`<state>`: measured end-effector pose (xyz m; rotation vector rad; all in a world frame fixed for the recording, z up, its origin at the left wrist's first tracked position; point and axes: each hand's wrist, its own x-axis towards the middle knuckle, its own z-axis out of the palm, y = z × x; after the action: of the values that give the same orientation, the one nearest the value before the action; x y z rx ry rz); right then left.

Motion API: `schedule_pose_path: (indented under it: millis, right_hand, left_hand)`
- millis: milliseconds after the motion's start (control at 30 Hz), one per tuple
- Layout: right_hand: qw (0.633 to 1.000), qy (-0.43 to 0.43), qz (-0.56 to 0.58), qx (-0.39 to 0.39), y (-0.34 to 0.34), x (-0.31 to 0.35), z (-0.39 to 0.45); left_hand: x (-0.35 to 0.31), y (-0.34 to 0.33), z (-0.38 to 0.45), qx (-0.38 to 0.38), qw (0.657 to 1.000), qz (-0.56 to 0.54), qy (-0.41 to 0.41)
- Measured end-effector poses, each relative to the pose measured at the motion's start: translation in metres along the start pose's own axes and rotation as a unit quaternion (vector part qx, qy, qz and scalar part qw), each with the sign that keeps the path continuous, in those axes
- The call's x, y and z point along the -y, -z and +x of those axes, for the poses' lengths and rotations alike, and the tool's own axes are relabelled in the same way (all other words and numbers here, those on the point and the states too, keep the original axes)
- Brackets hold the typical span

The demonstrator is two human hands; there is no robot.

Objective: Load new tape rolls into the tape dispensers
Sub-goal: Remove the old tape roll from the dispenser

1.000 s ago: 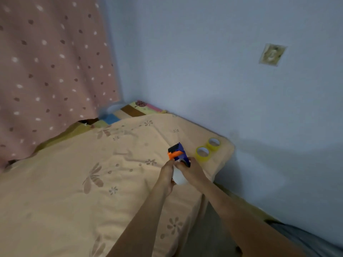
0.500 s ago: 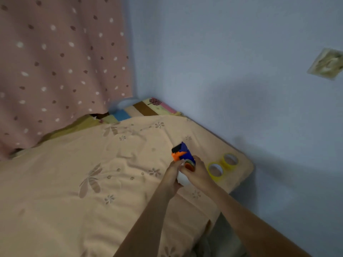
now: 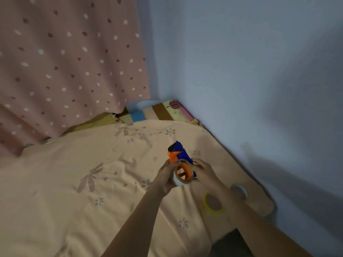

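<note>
A blue and orange tape dispenser [image 3: 178, 153] is held up over the bed between both hands. A pale tape roll [image 3: 178, 181] sits around its orange hub. My left hand [image 3: 165, 175] grips the roll from the left side. My right hand [image 3: 203, 172] grips the dispenser's right side, hiding its handle. Two yellow-rimmed tape rolls lie flat on the bed at the right: one roll [image 3: 213, 203] just under my right forearm, the other roll [image 3: 239, 192] nearer the wall.
The bed is covered by a tan flowered sheet [image 3: 92, 182]. A blue wall [image 3: 241, 71] runs along its right edge. A pink spotted curtain [image 3: 65, 62] hangs at the far left. A striped cushion [image 3: 157, 112] lies in the corner.
The view has swung so the hands and dispenser sit lower and closer. The orange hub with the roll around it now faces me; it was mostly hidden behind my hands before.
</note>
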<state>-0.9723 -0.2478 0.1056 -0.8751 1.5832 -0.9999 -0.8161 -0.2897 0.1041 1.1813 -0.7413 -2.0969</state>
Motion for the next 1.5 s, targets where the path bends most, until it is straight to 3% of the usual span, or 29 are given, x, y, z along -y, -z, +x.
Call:
schedule_pose_path:
  millis: [233,500,1033,1267,1367,1467,1500]
  right_hand:
    - [0.996,-0.043,-0.032,0.077,0.01,0.015,0.016]
    - [0.995,-0.059,0.001,0.075,0.018,0.011,0.024]
    - [0.987,-0.048,-0.033,0.147,0.096,-0.006,0.091]
    - [0.987,-0.011,-0.106,0.119,0.113,-0.01,0.104]
    - [0.962,0.012,-0.266,0.065,0.103,-0.006,0.102]
    - [0.916,0.158,-0.36,-0.075,0.088,0.0,0.082]
    - [0.908,0.203,-0.357,-0.078,0.083,0.002,0.073]
  left_hand:
    - [-0.006,-0.004,0.007,0.014,1.0,-0.013,0.0]
    - [0.001,-0.005,0.03,0.009,1.0,-0.011,-0.004]
    - [0.033,-0.075,0.069,-0.096,0.994,-0.056,-0.021]
    - [0.047,-0.077,0.059,-0.069,0.993,-0.097,-0.008]
    - [0.045,-0.069,0.06,-0.072,0.994,-0.085,0.0]
    - [0.045,-0.061,0.061,-0.076,0.993,-0.094,0.006]
    - [0.045,-0.06,0.061,-0.073,0.992,-0.107,0.006]
